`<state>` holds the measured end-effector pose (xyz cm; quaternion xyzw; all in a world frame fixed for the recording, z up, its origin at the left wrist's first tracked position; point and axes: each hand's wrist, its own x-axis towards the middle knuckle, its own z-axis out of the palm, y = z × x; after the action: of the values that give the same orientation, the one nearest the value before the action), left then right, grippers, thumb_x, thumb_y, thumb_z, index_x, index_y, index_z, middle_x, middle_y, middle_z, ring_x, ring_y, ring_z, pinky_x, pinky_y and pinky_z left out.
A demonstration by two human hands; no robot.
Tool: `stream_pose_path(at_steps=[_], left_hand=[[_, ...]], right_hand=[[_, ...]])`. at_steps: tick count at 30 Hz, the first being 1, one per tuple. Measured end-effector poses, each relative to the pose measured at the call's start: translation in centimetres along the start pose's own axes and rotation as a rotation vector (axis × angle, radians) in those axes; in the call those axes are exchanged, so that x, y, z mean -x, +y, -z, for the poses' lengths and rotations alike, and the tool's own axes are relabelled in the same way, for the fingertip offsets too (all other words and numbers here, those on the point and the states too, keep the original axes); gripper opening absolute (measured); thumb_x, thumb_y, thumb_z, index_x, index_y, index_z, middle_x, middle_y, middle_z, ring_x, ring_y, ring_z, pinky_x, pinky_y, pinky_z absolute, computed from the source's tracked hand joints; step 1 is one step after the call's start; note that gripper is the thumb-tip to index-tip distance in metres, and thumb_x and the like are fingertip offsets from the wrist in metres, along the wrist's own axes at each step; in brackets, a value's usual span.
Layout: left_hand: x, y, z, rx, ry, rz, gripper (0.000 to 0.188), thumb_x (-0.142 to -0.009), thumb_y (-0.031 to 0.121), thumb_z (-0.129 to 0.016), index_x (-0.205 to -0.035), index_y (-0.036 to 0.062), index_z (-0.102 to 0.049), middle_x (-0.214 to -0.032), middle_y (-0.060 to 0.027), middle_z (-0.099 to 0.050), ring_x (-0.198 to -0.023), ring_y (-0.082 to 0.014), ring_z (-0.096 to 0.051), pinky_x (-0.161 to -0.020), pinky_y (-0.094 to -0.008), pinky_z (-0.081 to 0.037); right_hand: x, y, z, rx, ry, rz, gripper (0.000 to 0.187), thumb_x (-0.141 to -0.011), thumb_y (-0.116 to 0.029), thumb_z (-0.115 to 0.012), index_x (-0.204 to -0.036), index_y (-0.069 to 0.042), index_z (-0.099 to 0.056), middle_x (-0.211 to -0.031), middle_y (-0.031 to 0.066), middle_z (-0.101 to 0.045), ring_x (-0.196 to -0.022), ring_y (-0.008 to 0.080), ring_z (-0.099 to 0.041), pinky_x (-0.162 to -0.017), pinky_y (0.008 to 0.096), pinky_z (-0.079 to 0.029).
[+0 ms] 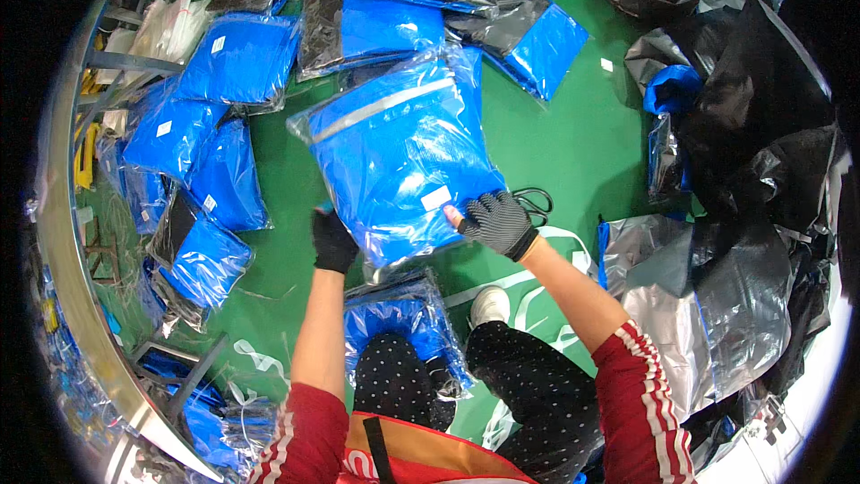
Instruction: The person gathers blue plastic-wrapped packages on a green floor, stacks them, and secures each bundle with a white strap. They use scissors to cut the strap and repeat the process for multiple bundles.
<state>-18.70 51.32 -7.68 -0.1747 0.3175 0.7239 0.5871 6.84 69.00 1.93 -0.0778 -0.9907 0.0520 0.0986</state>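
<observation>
A folded blue sheet in a clear plastic bag (390,157) is held up in front of me, tilted, with a grey strip across its far end and a white label near its near right corner. My right hand (497,224), in a grey-striped glove with the thumb tip bare, grips that near right corner, thumb on top beside the label. My left hand (335,242), in a dark glove, holds the near left edge; its fingertips are partly hidden. Black loop handles, like those of scissors (536,204), show just beyond my right hand.
Several bagged blue packs (240,58) lie on the green floor (564,148) at the far side and left. Another pack (394,291) lies by my legs. Black and silver sheeting (752,116) heaps up on the right. White strips (528,282) trail near my shoe. A metal-edged table (76,242) curves along the left.
</observation>
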Motion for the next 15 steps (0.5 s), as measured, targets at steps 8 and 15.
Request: stream_pose_path(at_steps=[8,15], left_hand=[[-1.6,-0.6,-2.9,-1.043,0.253,-0.470,0.069,-0.074,0.041,-0.070,-0.124,0.0007,-0.044,-0.118,-0.0127,-0.052,-0.104,-0.0219,-0.052,-0.088,-0.0364,-0.043],[-2.5,0.6,-1.0,-0.577,-0.030,-0.108,0.065,-0.075,0.037,-0.070,-0.124,0.0036,-0.044,-0.119,-0.0100,-0.051,-0.104,-0.0225,-0.052,-0.090,-0.0380,-0.044]], right_hand=[[-2.7,1.9,0.5,-0.356,0.163,-0.520,0.094,-0.055,-0.045,-0.076,-0.127,0.000,-0.036,-0.108,0.0208,-0.051,-0.103,0.0354,-0.049,-0.090,0.0431,-0.039],[-4.3,8.4,-9.3,-1.511,-0.143,-1.153,0.091,-0.077,-0.055,-0.057,-0.136,0.004,-0.020,-0.131,0.0261,-0.038,-0.123,0.0335,-0.038,-0.098,0.0381,-0.034]])
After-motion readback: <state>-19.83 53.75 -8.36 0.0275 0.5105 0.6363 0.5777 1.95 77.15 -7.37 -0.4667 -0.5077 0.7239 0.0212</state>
